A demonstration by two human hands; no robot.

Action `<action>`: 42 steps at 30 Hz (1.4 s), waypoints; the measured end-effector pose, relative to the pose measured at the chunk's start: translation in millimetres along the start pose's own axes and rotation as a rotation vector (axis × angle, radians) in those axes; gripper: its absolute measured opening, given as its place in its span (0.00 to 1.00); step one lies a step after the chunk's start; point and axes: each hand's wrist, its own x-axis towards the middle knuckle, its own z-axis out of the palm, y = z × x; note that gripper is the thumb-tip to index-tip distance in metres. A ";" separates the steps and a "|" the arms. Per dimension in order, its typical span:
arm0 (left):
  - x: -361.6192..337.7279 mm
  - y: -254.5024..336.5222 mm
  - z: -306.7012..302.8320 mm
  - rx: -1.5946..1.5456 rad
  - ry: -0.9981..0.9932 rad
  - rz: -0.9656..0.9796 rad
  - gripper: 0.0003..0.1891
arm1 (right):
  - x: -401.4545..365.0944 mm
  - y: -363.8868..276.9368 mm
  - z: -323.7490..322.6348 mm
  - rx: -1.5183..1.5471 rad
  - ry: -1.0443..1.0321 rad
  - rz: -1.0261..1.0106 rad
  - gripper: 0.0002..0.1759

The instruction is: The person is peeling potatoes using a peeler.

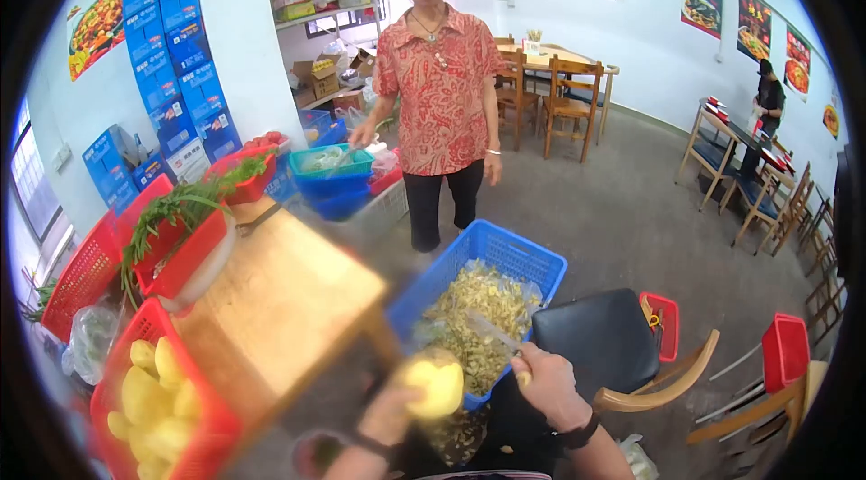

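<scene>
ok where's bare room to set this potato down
The wooden tabletop is bare between the red basket of greens and the red basket of peeled potatoes. So is the black chair seat. Crowded: the blue basket, full of peels, where the left hand holds the potato and the right hand the knife.

Counter centre-left. Potato crate at its near left corner, crate of greens at its far left. Crate of peelings just right of counter, potato over its near edge; chair further right. Person stands beyond.
</scene>
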 end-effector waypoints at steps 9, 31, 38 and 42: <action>0.4 30.3 33.2 0.179 0.019 0.065 0.37 | 4.5 -14.7 -3.7 -0.045 -0.008 -0.177 0.10; 11.4 13.2 2.5 0.592 0.051 0.241 0.37 | 10.6 -18.9 16.0 -0.133 -0.090 -0.256 0.12; 10.6 15.6 11.2 0.539 0.040 0.252 0.38 | -0.9 -44.4 7.1 -0.121 -0.181 -0.277 0.11; 10.0 9.5 2.1 0.678 0.042 0.272 0.39 | 17.8 -25.9 8.1 -0.160 -0.004 -0.135 0.12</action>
